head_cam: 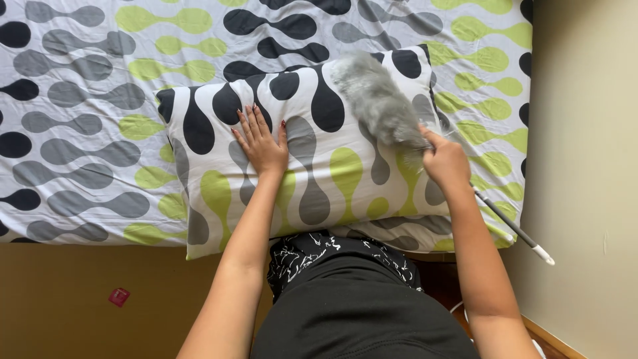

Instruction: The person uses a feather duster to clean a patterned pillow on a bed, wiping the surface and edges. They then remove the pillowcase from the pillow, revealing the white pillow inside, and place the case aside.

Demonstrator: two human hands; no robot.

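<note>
Keep the left hand (261, 143) flat, fingers spread, on the white pillow with black, grey and green blobs (312, 159) near the bed's right edge. The right hand (444, 159), closed around the fluffy grey duster (379, 100), should sweep lightly across the pillow's far right corner.

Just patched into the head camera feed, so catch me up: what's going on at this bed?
A person stands at the bed's edge. Their left hand lies flat, fingers spread, on a pillow in a white case with black, grey and lime wavy blobs. Their right hand grips the slim handle of a fluffy grey duster, whose head rests on the pillow's upper right part. The pillow lies on a matching patterned bedsheet.
</note>
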